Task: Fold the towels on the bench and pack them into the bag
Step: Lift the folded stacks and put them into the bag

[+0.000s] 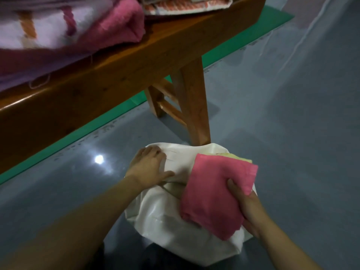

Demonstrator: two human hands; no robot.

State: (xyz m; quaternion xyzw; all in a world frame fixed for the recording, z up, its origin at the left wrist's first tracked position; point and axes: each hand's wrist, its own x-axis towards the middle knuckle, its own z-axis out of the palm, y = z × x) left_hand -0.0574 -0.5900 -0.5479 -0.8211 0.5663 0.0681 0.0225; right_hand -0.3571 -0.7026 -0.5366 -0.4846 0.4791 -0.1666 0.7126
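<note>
**Pink towel held at the mouth of the white bag**

A white bag [175, 228] sits on the grey floor [282, 114], just in front of a leg of the wooden surface [120, 61]. The person's left hand [150, 168] rests on the upper left side of the bag, fingers spread and fairly straight against the white material, thumb pointing right toward the opening. It presses on the bag rather than curling round anything.

The right hand [247, 205] grips a folded pink towel [216, 193]. The thumb lies on top of the cloth and the fingers wrap beneath it, so the towel is pinched between them. The towel lies tilted across the right part of the bag, its far end at the bag's opening and its near end hanging over the bag's front. Whether any of it is already inside the bag cannot be told.

Just beyond the towel's far edge, a pale yellow cloth [237, 157] shows in the bag's mouth, touching the pink one.

On the surface, at the upper left, lies a blurred heap of more cloth: another pink towel [120, 22] folded beside a lilac and white towel [48, 30]. Further right on the surface lies an orange and white patterned piece [185, 4], cut off by the top edge. A green strip [120, 112] runs along the floor under the surface.
</note>
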